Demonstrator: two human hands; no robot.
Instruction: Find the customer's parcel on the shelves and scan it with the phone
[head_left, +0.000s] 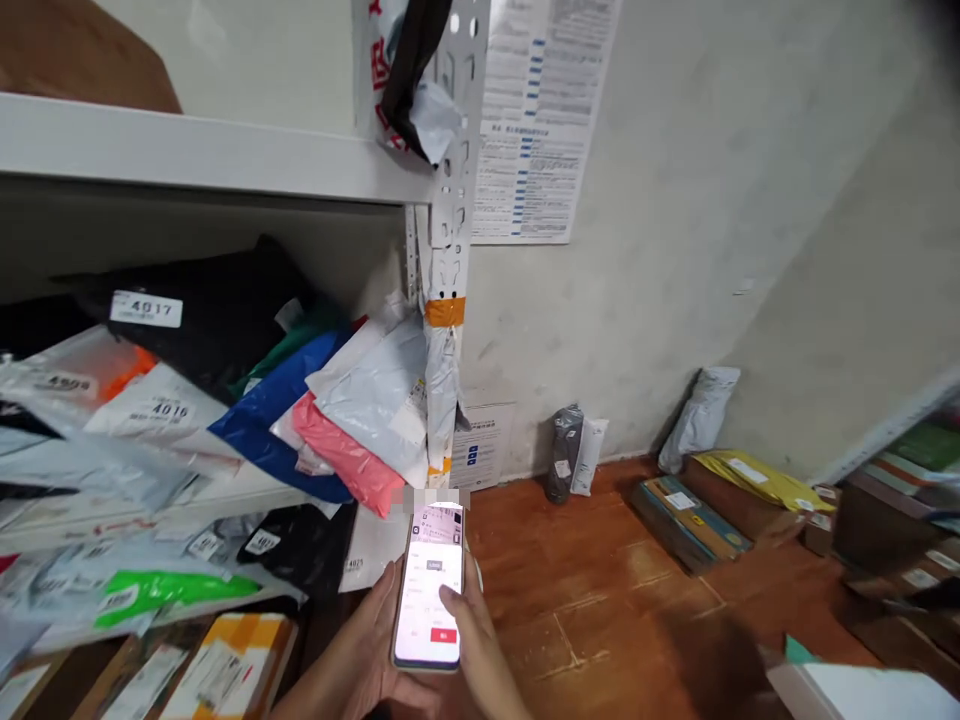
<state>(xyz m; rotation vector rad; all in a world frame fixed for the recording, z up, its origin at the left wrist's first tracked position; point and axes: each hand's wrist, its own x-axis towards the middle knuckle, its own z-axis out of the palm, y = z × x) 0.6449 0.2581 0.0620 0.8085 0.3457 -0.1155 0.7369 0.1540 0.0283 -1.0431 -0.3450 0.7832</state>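
Note:
A smartphone (pixel 426 610) with a lit, mostly white screen and a red button near its bottom stands upright at the lower middle of the view. My left hand (pixel 375 635) is wrapped round its left side and lower back. On the right side, my right hand (pixel 476 620) grips the phone too, its thumb resting over the screen. Most of the fingers behind the phone are hidden. Just left of the phone, a white parcel labelled 4025 (pixel 375 545) lies partly covered, near a pink parcel (pixel 345 452) on the shelf.
A white metal shelf (pixel 225 155) on the left holds several bagged parcels, among them a black one (pixel 217 290). Its post (pixel 448 250) rises before me. Along the wall stand a grey roll-shaped parcel (pixel 564 455) and cardboard boxes (pixel 690 520). A white box (pixel 870 692) sits lower right.

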